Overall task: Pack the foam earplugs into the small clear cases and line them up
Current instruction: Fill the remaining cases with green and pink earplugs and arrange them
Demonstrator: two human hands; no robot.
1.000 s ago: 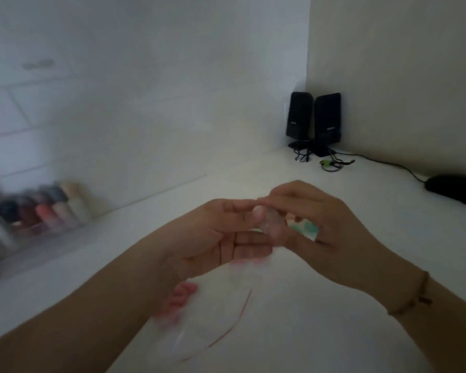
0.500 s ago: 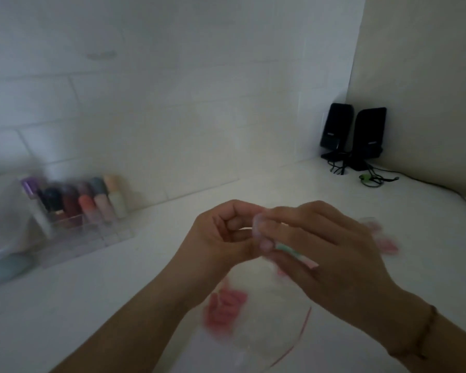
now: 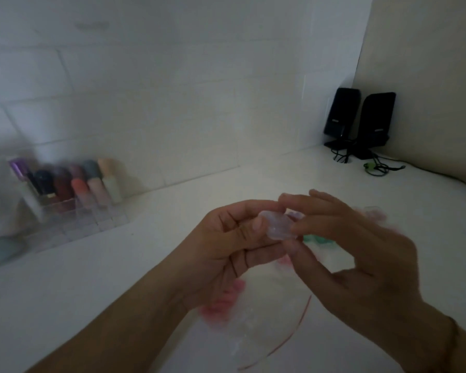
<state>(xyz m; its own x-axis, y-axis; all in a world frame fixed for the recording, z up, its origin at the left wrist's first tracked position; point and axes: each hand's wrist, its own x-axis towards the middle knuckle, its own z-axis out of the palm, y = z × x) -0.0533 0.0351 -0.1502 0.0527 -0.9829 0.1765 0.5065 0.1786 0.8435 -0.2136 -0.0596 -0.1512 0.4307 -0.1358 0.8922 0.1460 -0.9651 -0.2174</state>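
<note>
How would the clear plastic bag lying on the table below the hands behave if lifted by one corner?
The clear plastic bag looks thin and crumpled, so it would likely sag and flop. The pink foam earplugs inside would probably slide toward the low end. It likely weighs very little.

Both hands, left (image 3: pixel 226 246) and right (image 3: pixel 361 254), pinch a clear case (image 3: pixel 277 226) above the counter (image 3: pixel 92 278); speakers (image 3: pixel 361 119) stand behind.

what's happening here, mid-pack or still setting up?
Mid-pack. Both hands hold one small clear case above the white desk: left hand and right hand pinch it between fingertips. Below lies a clear bag with pink earplugs. The frame is too blurred to show whether the case is filled.
</note>
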